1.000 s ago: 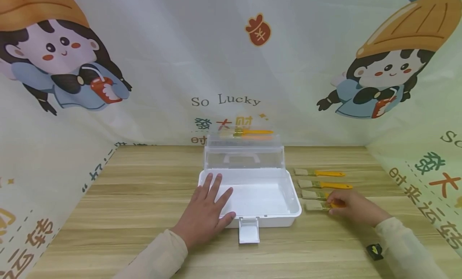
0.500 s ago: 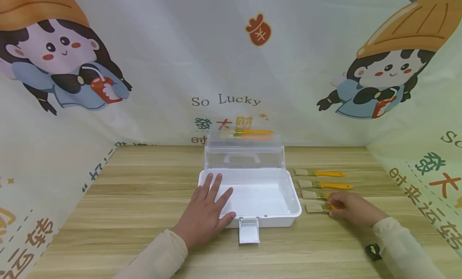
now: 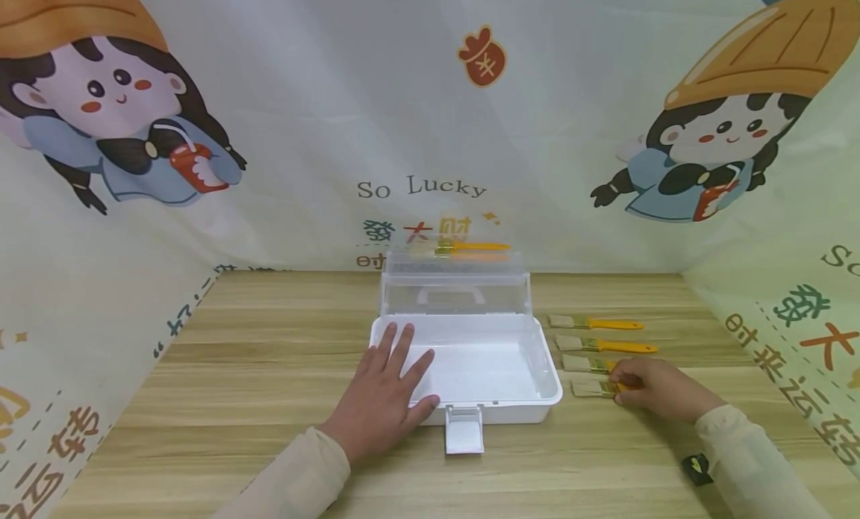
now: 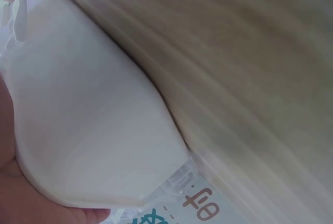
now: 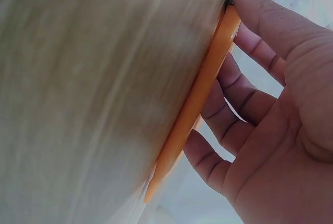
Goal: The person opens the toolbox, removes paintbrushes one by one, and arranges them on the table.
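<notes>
A white plastic box (image 3: pixel 484 413) stands on the table, its transparent lid (image 3: pixel 457 291) raised at the back and its white latch (image 3: pixel 463 433) hanging in front. My left hand (image 3: pixel 383 392) rests over the box's left side, fingers straight and spread. To the right lie several yellow-handled paintbrushes, bristles towards the box. My right hand (image 3: pixel 655 388) pinches the nearest paintbrush (image 3: pixel 593 388) near its metal band; the hand hides most of its handle. In the right wrist view, the thumb and fingers lie on opposite sides of the orange-yellow handle (image 5: pixel 200 96), which lies at the tabletop.
Farther back lie the other paintbrushes, the rearmost one (image 3: pixel 614 324) beside the box's back corner. Another paintbrush (image 3: pixel 480 246) lies at the top of the raised lid. A small black object (image 3: pixel 696 468) is by the right sleeve. Printed cloth walls (image 3: pixel 302 153) enclose the wooden table (image 3: pixel 269 355).
My right hand has shifted very slightly towards the near side, still at the nearest paintbrush. The left hand and the box have not visibly moved.
</notes>
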The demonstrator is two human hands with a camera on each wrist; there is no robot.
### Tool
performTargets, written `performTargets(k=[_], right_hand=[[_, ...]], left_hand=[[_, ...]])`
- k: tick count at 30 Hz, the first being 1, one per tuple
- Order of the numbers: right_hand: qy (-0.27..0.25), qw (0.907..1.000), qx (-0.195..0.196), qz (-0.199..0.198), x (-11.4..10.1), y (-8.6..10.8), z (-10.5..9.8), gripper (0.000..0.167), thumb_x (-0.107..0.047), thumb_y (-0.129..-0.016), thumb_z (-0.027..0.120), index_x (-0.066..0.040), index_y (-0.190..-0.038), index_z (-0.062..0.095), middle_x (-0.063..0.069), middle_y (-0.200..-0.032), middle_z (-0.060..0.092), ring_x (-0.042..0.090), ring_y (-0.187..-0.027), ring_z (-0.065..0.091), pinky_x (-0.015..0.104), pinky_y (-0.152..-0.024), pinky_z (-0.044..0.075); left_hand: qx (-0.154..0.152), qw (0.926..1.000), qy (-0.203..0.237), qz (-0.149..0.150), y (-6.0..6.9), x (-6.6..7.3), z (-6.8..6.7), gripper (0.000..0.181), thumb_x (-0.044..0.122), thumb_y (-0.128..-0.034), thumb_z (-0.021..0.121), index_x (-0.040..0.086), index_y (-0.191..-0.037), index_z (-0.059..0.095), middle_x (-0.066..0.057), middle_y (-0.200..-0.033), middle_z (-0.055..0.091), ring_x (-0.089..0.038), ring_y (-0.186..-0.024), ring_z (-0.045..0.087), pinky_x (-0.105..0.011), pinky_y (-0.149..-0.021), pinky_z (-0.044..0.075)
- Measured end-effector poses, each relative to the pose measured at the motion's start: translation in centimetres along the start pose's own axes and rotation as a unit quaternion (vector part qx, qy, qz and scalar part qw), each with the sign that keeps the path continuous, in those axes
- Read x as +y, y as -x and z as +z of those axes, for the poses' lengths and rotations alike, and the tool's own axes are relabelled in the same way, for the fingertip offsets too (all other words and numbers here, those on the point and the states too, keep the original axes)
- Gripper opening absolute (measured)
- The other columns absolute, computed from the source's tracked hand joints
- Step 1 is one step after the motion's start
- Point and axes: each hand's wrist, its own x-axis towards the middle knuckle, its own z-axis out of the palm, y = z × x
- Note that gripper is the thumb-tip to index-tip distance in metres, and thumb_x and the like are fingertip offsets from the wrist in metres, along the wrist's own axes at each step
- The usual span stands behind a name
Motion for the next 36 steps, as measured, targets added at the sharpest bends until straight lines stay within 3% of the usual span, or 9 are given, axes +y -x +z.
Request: performTargets(k=[5, 11, 17, 22, 27, 30, 36], right_hand=[[-0.005, 0.9999, -0.002, 0.012, 0.1, 0.2, -0.1, 0.020, -0.026, -0.089, 0.074, -0.014, -0.104, 0.069, -0.003, -0.104, 0.067, 0.015, -0.093, 0.062, 0.036, -0.078, 0.052], [0.002, 0.9998, 0.016, 0.015, -0.6, -0.1, -1.2, 0.017, -0.024, -0.090, 0.074, -0.014, -0.103, 0.068, -0.004, -0.103, 0.066, 0.019, -0.096, 0.063, 0.041, -0.082, 0.052], [0.027, 0.9966, 0.069, -0.036, -2.8, -1.6, -3.4, 0.022, -0.014, -0.090, 0.074, -0.004, -0.108, 0.067, 0.006, -0.105, 0.067, 0.027, -0.096, 0.062, 0.049, -0.083, 0.051], [0.031, 0.9958, 0.080, -0.030, -4.8, -3.6, -5.3, 0.024, -0.014, -0.090, 0.074, -0.003, -0.111, 0.067, 0.009, -0.108, 0.067, 0.031, -0.099, 0.061, 0.053, -0.088, 0.049], [0.041, 0.9961, 0.077, -0.018, -7.1, -6.4, -7.0, 0.027, -0.017, -0.093, 0.071, -0.002, -0.116, 0.066, 0.010, -0.112, 0.066, 0.033, -0.104, 0.060, 0.054, -0.092, 0.048], [0.037, 0.9964, 0.072, -0.025, -8.4, -8.5, -7.8, 0.029, -0.018, -0.095, 0.068, -0.001, -0.119, 0.065, 0.011, -0.113, 0.065, 0.032, -0.106, 0.058, 0.053, -0.094, 0.047], [0.027, 0.9965, 0.058, -0.053, -10.8, -13.0, -8.4, 0.030, -0.020, -0.097, 0.066, -0.001, -0.121, 0.065, 0.013, -0.117, 0.065, 0.031, -0.110, 0.058, 0.052, -0.097, 0.045]], left_hand=[[0.002, 1.0000, 0.000, 0.000, 0.0, 0.0, 0.0, 0.065, 0.056, -0.1008, 0.042, 0.014, -0.151, 0.044, -0.020, -0.163, 0.014, -0.041, -0.150, 0.003, -0.061, -0.113, 0.023], [-0.003, 1.0000, 0.006, 0.000, 0.0, 0.0, 0.1, 0.065, 0.056, -0.1009, 0.042, 0.015, -0.152, 0.043, -0.020, -0.163, 0.013, -0.040, -0.150, 0.003, -0.060, -0.113, 0.023], [-0.014, 0.9998, 0.010, -0.006, 0.0, 0.1, 0.0, 0.065, 0.056, -0.1011, 0.041, 0.015, -0.152, 0.042, -0.018, -0.164, 0.011, -0.038, -0.150, 0.000, -0.060, -0.114, 0.021], [-0.016, 0.9998, 0.011, -0.007, 0.1, 0.1, -0.1, 0.066, 0.056, -0.1011, 0.041, 0.015, -0.152, 0.042, -0.018, -0.164, 0.011, -0.038, -0.150, 0.000, -0.060, -0.114, 0.021], [0.005, 1.0000, 0.005, 0.006, 0.1, 0.0, 0.1, 0.065, 0.055, -0.1011, 0.041, 0.013, -0.150, 0.045, -0.021, -0.163, 0.015, -0.042, -0.149, 0.005, -0.061, -0.112, 0.024], [0.014, 0.9999, 0.002, 0.008, 0.1, 0.0, 0.1, 0.065, 0.055, -0.1009, 0.042, 0.013, -0.150, 0.046, -0.022, -0.162, 0.017, -0.042, -0.149, 0.007, -0.061, -0.111, 0.024], [-0.003, 1.0000, 0.004, 0.000, 0.0, 0.0, -0.1, 0.066, 0.056, -0.1004, 0.042, 0.014, -0.151, 0.044, -0.020, -0.163, 0.013, -0.040, -0.150, 0.002, -0.060, -0.113, 0.022]])
